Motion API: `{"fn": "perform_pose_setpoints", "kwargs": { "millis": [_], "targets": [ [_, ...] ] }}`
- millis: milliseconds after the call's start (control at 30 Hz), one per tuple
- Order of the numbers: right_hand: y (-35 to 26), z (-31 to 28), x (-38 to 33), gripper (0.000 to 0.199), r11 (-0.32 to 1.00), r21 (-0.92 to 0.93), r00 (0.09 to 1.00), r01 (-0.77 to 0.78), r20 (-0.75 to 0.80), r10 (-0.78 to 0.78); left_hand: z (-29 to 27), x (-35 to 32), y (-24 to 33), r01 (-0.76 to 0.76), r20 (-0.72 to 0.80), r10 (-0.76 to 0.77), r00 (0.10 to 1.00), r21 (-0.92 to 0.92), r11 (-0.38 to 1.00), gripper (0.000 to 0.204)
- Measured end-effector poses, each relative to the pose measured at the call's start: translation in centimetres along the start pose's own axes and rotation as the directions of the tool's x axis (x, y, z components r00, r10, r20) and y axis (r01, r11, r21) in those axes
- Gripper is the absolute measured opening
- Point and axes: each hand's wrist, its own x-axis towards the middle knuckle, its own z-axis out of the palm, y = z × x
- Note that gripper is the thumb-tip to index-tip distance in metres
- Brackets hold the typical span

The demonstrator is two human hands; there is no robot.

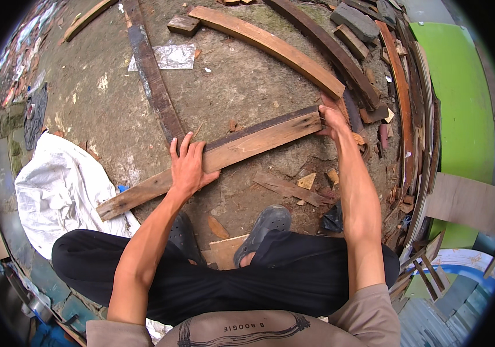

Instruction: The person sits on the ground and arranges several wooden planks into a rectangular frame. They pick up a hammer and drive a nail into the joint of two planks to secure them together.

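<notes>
A long wooden beam (pixel 259 140), pale brown on its near face and dark along its top, slants across in front of my feet. My left hand (pixel 188 168) grips it left of the middle, fingers over the far edge and thumb on the near side. At the beam's right end, my right hand (pixel 333 120) is closed round the end; some of its fingers are hidden. Beyond my left hand, a dark weathered plank (pixel 156 87) runs away from me, its near end close to the beam. A curved brown beam (pixel 270 46) ends just past my right hand.
A white sack (pixel 62 185) lies at the left, touching the held beam's end. Several dark beams (pixel 328 49) and wood strips line the right, beside a green panel (pixel 461 98). Wood scraps (pixel 291 188) litter the ground near my shoes (pixel 263 231). Clear plastic (pixel 172 56) lies farther off.
</notes>
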Motion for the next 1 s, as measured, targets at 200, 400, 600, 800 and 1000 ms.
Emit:
{"fn": "perform_pose_setpoints", "kwargs": {
  "millis": [200,400,600,800,1000],
  "targets": [
    [0.8,-0.4,1.6,0.041,0.999,0.036,0.999,0.02,-0.032,-0.019,0.0,0.0,-0.1,0.017,0.028,-0.017,0.999,0.008,1.0,0.09],
    [0.7,-0.3,1.3,0.044,1.0,-0.006,1.0,0.02,-0.001,-0.02,0.5,0.0,-0.3,0.002,-0.016,-0.002,1.0,0.021,1.0,0.089],
    [1.4,0.3,1.1,0.042,0.996,0.06,0.996,0.063,-0.071,-0.058,0.7,0.0,-0.3,-0.01,-0.046,0.01,0.999,0.001,1.0,0.091],
    [3.1,-0.1,2.7,0.042,0.986,0.002,0.978,0.167,-0.129,-0.166,0.8,-0.1,-0.3,-0.024,-0.039,0.024,0.999,-0.002,1.0,0.096],
    [2.1,1.2,3.4,0.045,0.972,-0.065,0.94,0.224,-0.248,-0.233,1.2,-2.1,0.4,0.175,-0.209,-0.161,0.965,0.05,0.983,0.126]
  ]
}}
